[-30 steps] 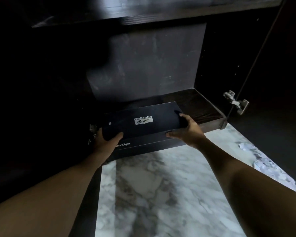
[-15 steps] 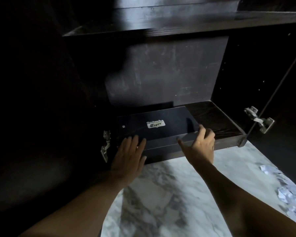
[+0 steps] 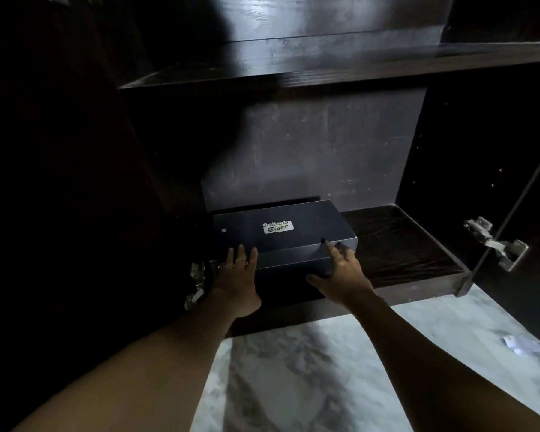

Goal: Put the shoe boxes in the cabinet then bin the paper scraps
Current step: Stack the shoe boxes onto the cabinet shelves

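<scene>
My left hand (image 3: 236, 275) lies flat, fingers straight and close together, pressing the near face of the shoe box (image 3: 281, 232). My right hand (image 3: 340, 272) is spread wide, with the forefinger on the near right edge of the lid and the thumb out to the left; it grips nothing. The box sits at the left of the cabinet's (image 3: 449, 151) bottom shelf (image 3: 396, 244), its far end close to the back panel (image 3: 309, 151). There is room on the shelf to the box's right. A hinge (image 3: 195, 282) sits just left of my left hand. Paper scraps (image 3: 524, 349) lie on the marble floor (image 3: 293, 385), near right.
</scene>
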Available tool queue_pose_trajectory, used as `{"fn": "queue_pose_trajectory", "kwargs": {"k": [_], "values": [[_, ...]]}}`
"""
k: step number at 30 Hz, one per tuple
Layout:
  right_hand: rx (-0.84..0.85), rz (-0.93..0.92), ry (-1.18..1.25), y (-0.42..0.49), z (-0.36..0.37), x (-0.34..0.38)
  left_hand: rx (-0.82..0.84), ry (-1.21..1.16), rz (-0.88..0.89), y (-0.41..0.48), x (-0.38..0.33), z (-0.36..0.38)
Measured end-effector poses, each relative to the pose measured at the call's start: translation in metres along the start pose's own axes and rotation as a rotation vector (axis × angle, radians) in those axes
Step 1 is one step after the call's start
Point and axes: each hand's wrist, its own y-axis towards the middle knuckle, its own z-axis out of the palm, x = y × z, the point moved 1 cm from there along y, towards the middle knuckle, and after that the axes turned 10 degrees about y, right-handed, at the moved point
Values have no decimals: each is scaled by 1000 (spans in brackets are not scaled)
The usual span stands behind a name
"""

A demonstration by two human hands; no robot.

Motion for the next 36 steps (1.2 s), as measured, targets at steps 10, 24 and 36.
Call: {"fn": "queue_pose_trajectory", "kwargs": {"k": [10,24,36], "values": [[31,38,209,50,12,9,155,-88,-30,53,19,-17],[41,53,282,63,-2,21,189,-68,-57,74,23,-26],[-247,85,-28,-38,-86,8,-26,-95,91,28,-66,-86]]}}
